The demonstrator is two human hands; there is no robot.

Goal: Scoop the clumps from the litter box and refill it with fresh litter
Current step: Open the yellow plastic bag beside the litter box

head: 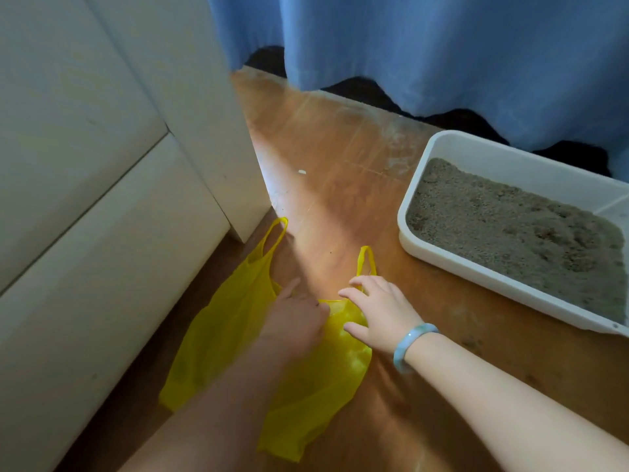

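Both hands are down on the yellow bag, which lies flat on the floor beneath them. The right hand spreads wide, fingers straight, pressing the film beside the near handle. The left hand is in shadow, forefinger out along the bag's mouth; whether the other fingers pinch the plastic, I cannot tell. This bag looks feather-light, limp and slick, its layers clinging. I'd rub the mouth edge apart between thumb and finger, then lift by the loops; the far handle lies beyond the left hand. The litter box sits right of the right hand, well apart, its grey litter lumpy. That tray looks stiff, and probably heavy.
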